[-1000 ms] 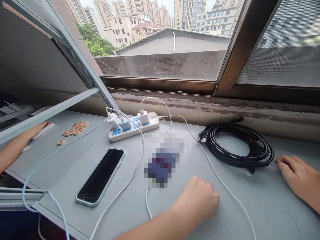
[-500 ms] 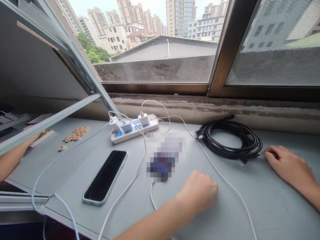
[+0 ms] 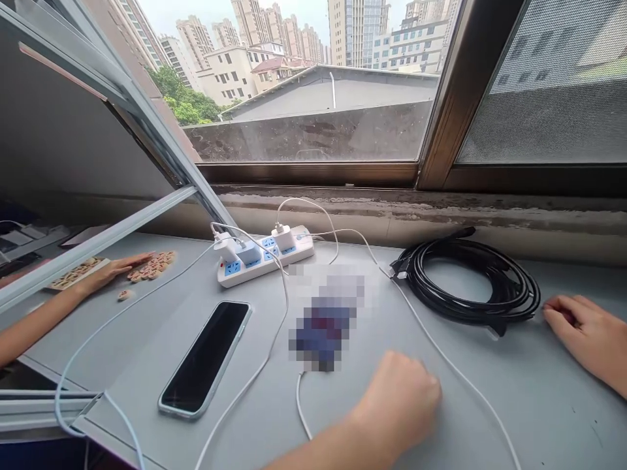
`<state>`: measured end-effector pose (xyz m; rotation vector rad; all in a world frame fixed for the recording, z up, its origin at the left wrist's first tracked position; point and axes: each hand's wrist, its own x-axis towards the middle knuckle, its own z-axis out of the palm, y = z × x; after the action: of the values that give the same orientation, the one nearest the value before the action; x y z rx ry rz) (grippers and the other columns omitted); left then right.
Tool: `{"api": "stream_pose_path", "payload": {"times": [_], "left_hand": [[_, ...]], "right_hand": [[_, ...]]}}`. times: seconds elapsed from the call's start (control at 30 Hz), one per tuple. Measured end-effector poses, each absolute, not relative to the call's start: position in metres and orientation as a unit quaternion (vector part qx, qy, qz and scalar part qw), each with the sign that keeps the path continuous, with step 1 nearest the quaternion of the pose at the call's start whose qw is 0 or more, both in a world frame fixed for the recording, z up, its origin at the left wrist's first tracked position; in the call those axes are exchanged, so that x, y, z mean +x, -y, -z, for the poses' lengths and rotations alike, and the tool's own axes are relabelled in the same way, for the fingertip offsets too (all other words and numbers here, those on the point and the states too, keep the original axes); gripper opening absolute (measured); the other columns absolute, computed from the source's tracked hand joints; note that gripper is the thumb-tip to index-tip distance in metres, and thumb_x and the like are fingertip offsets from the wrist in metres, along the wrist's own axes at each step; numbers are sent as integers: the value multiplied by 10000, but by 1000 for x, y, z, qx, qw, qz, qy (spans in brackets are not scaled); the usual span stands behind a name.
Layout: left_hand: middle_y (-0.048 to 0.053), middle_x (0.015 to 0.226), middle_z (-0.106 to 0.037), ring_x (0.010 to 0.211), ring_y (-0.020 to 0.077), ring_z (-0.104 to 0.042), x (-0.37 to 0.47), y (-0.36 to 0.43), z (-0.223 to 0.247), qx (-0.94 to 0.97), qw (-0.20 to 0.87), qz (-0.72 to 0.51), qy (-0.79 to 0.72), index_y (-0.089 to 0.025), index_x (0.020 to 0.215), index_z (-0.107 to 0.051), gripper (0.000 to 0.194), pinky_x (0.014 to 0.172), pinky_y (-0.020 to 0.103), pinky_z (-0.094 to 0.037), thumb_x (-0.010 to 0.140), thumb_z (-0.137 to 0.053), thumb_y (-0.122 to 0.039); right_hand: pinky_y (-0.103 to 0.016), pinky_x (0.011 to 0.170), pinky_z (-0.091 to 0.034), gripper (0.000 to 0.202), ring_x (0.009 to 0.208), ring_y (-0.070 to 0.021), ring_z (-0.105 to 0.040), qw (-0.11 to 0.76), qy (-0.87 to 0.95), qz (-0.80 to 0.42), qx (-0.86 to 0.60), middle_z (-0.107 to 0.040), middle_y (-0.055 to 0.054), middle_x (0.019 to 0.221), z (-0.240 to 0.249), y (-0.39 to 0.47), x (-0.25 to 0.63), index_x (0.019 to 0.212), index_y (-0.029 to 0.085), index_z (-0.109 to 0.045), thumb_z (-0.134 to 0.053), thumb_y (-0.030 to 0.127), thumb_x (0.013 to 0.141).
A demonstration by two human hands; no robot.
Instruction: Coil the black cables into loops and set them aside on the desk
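Note:
My left hand [image 3: 404, 401] rests on the grey table as a closed fist, its back toward me, with nothing visible in it. A white cable [image 3: 455, 372] runs just right of it, and a pixelated object [image 3: 323, 326] lies beyond it to the left. At the right edge is my right hand [image 3: 592, 336], its fingers curled and nothing seen in them. Its fingertips are close to a coil of black cable [image 3: 416, 294]. A phone with a dark screen [image 3: 206, 359] lies further left.
A white power strip [image 3: 264, 258] with plugged-in chargers sits below the window. At the left, behind a metal frame [image 3: 98, 241], another person's hand [image 3: 115, 271] reaches to small round pieces [image 3: 154, 264] beside a box of similar pieces [image 3: 78, 273]. Loose cables cross the table.
The other person's hand has moved right from the box to the loose pieces. The view has shifted a little, and both my hands keep their closed shape.

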<state>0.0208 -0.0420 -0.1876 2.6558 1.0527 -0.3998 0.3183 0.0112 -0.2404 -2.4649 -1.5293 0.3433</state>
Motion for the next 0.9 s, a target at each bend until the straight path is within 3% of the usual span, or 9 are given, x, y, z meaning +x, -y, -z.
{"api": "stream_pose_path", "payload": {"times": [0.9], "left_hand": [[43,664,-541,580,166,-531,22,38,181,903,154,176,-361,-149,707,-541,106,453,284,-249,791,-529,-84]], "right_hand": [[-355,596,-379,271,723,-227,-524,110,527,-108,-836,-617,-28,917,237,-12,314,729,270,-533,-335,455,732]]}}
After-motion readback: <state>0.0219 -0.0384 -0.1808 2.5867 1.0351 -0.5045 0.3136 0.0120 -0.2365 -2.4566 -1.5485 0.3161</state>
